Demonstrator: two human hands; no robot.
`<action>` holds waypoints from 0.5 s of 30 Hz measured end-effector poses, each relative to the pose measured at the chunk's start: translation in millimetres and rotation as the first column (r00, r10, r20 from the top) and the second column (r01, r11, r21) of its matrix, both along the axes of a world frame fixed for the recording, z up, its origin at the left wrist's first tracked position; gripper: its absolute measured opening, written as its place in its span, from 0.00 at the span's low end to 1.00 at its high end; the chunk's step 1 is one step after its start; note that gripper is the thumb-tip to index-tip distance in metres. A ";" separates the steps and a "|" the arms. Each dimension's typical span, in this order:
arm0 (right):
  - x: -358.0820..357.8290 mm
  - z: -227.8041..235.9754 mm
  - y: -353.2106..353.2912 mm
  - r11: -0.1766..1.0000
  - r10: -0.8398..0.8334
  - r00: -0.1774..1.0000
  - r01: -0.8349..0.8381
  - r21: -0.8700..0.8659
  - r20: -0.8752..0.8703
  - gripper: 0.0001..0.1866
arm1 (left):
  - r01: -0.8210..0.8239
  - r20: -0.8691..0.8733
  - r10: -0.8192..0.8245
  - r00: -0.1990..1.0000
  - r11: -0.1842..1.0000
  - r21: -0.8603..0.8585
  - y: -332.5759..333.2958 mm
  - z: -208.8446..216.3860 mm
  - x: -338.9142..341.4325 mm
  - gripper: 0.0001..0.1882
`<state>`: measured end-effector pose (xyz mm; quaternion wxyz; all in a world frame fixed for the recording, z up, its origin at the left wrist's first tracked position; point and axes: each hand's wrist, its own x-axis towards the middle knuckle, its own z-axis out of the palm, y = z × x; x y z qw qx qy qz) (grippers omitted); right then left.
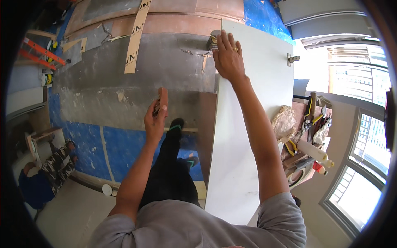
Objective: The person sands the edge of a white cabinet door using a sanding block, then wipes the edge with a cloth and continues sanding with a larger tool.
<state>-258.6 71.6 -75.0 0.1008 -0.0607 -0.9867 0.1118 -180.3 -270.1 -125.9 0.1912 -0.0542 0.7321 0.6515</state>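
Observation:
My left hand point(156, 117) is closed round a reddish-brown block point(163, 97), held upright over the grey board on the left. The block looks like a sanding block, but the fingers cover part of it. My right hand point(228, 56) lies with fingers stretched out at the far left edge of a white door point(256, 95). A metal lever handle point(293, 59) shows on the door's right side. Just beside my right fingertips is a small dark can-like object point(213, 40), partly hidden by the hand.
A printed cardboard strip point(136, 39) crosses the grey board point(165, 58). Right of the door, hand tools, bottles and a plastic bag point(284, 124) crowd a stand. Blue sheeting point(124, 149) covers the floor. Another person point(39, 186) crouches at left; an orange ladder point(41, 53) stands behind.

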 end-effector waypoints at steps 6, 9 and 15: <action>119.2 14.9 -54.8 1.000 0.004 0.989 -0.004 -0.001 0.150 0.34 | 0.026 0.046 -0.025 0.999 0.999 -0.026 11.4 28.9 19.0 0.29; 179.5 20.0 -90.2 1.000 -0.018 0.983 0.020 -0.011 0.181 0.33 | 0.121 0.041 -0.118 0.992 0.989 -0.083 8.9 36.6 31.1 0.27; 287.4 19.7 -155.9 0.981 -0.156 0.974 0.173 -0.093 0.163 0.34 | 0.088 -0.005 -0.088 0.996 0.996 -0.025 5.6 31.7 75.6 0.28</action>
